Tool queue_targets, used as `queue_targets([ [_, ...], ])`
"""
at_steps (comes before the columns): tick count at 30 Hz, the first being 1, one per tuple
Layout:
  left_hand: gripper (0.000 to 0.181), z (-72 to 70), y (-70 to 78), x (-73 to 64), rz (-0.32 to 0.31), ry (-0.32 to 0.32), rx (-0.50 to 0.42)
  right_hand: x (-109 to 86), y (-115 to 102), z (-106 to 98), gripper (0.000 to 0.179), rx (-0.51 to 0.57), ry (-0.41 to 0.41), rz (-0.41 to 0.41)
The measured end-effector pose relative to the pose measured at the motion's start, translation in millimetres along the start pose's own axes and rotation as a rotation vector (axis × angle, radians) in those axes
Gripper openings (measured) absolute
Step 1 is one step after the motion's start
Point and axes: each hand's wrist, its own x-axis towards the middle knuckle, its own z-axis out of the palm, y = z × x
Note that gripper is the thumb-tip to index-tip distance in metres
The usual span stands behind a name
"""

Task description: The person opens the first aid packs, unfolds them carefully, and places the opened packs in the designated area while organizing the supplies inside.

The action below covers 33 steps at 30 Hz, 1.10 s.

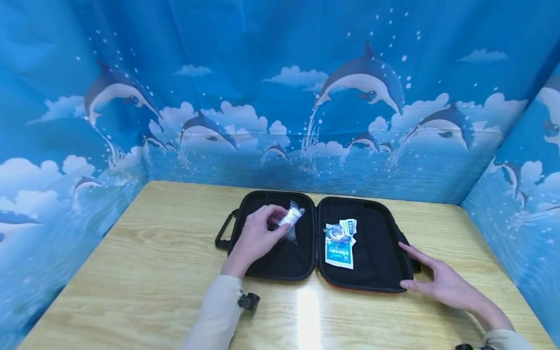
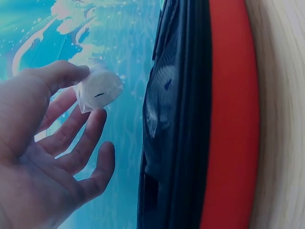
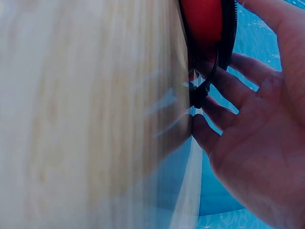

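"How many cases and halves are there?"

"You have one case [image 1: 374,257], spread open on one wooden table [image 1: 148,272]: two black-lined halves, with red showing on the outside. One handle [image 1: 223,233] sticks out from the left half [image 1: 275,267]."

"And the hands?"

"Two, both yours. Your left hand [image 1: 258,231] pinches one white roll [image 1: 292,217] in a clear wrapper, holding it above the left half. Thumb and fingertips meet the roll, while your little finger stands free of it. Your right hand [image 1: 448,284] is spread wide at the outer edge of the right half, thumb and forefinger well apart and touching the rim."

"What lies in the halves?"

"In the right half, near the hinge, you have at least two blue-and-white packets [image 1: 338,255], overlapping, with one round clear-wrapped item [image 1: 336,233] on top; you can't get an exact packet count. In the left half, just below the roll, something translucent [image 1: 290,236] shows; you can't tell what it is."

"Anything on the arms?"

"Two pale sleeves [image 1: 218,308], one on each of your arms."
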Motion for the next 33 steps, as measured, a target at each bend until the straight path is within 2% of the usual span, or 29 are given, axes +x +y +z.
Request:
queue_targets([
  [7, 0.026, -8.6, -10.5, -1.7, -0.059, 0.056, 0.004, -1.0, 0.4, 0.1, 0.086, -0.013, 0.008, -0.002],
  [14, 0.025, -16.8, -20.5, -3.0, -0.079, 0.088, -0.01, -1.8, -0.3, 0.5, 0.086, -0.02, 0.02, -0.012],
  [22, 0.028, -26.3, -28.4, -4.5, -0.217, 0.104, 0.06, -1.2, -1.6, 0.4, 0.086, -0.013, 0.016, -0.009],
  [27, 0.03, -30.3, -31.0, -4.6, -0.263, 0.115, 0.098, -0.9, -2.0, 0.5, 0.087, -0.012, 0.015, -0.005],
  [33, 0.032, -33.6, -33.3, -4.8, -0.325, 0.158, 0.155, -0.7, -2.5, 0.4, 0.087, -0.008, 0.008, -0.002],
])
